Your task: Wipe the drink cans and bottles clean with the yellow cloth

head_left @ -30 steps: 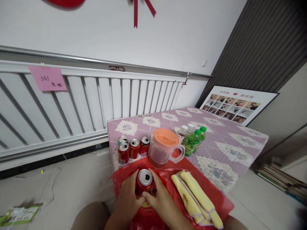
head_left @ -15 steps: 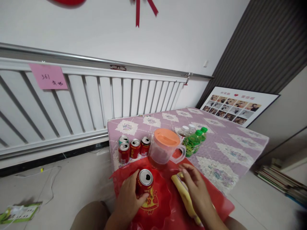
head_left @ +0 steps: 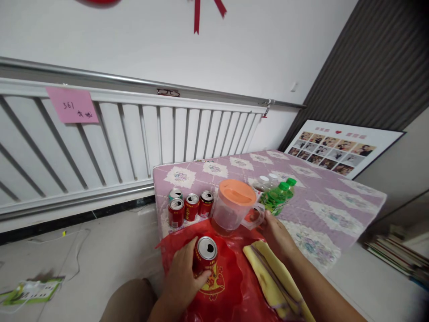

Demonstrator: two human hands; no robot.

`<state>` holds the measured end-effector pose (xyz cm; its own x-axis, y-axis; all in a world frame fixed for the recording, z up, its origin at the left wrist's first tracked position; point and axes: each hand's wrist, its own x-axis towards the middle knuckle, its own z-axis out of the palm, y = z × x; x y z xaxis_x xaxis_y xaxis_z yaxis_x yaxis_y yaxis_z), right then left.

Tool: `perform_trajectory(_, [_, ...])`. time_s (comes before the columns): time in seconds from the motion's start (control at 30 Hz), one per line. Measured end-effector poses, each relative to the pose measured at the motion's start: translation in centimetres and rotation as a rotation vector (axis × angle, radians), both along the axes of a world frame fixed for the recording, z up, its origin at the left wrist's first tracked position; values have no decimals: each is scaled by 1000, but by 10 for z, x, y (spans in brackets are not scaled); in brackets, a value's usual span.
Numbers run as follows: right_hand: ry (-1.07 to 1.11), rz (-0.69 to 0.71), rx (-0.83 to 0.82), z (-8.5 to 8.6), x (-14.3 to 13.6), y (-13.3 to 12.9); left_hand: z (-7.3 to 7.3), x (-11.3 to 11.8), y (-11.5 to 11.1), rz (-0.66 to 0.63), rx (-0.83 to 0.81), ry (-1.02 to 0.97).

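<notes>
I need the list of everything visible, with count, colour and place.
Held can: one, red, in left hand
Tray: one, red, lower centre
Plastic sheet: one, red, under tray
Folded cloth: one, yellow, right of tray
Jug: one, translucent, orange lid, behind tray
Standing cans: four, three red, one teal, left of jug
Bottles: four visible, two green caps, two white, right of jug
Table: one, purple patterned cover, centre
Radiator: one, white, back left
Note: one, pink, on radiator
Eyeglasses: one pair, dark, along radiator top
Photo board: one, white, back right
Panel: one, dark grey, upper right
Ribbons: two tails, red, top centre
Packet: one, green and white, lower left
Hands: two; left on can, right hand near jug
</notes>
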<state>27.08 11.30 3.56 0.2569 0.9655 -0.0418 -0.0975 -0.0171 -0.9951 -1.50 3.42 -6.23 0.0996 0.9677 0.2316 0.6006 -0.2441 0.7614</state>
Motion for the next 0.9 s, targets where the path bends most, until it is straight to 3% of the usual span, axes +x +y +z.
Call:
perform_trajectory(0.3, [37,63,121,5,-19,24,3,-1,2,-29,-36,-5])
perform_trajectory(0.57, [7,14,204,21,-25,41,5,-2,2,-21,-45,-4])
perform_trajectory(0.7, [-42,13,204,39,-15,32,7,-2,2,-22,-42,-11])
perform_trajectory(0.9, [-109,15,198,82,10,7,10,-2,2,-28,-49,-22])
